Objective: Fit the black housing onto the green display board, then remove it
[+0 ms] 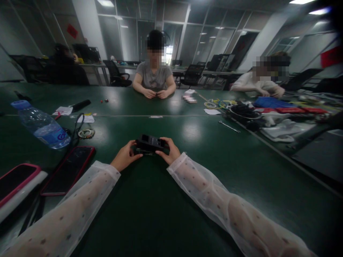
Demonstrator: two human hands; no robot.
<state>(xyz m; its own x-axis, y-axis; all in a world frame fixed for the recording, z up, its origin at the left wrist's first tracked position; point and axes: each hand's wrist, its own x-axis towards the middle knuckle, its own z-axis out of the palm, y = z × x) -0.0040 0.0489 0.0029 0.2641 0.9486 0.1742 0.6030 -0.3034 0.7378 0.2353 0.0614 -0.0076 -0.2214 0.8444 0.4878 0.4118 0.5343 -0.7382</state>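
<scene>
A small black box-shaped part point(150, 143) with square openings on top sits just above the dark green table point(187, 185), held between both of my hands. My left hand point(123, 156) grips its left end with thumb and fingers. Its right end is pinched by my right hand point(169, 151). Both of my arms wear sheer white dotted sleeves. The underside of the part is hidden.
A lying water bottle point(43, 125), two phones point(68, 169) point(16, 180) and a cable point(77, 128) are at the left. A wrench point(229, 126) and a pile of wires and parts point(268, 114) lie at the right. One person sits opposite point(154, 76), another at the right point(264, 84).
</scene>
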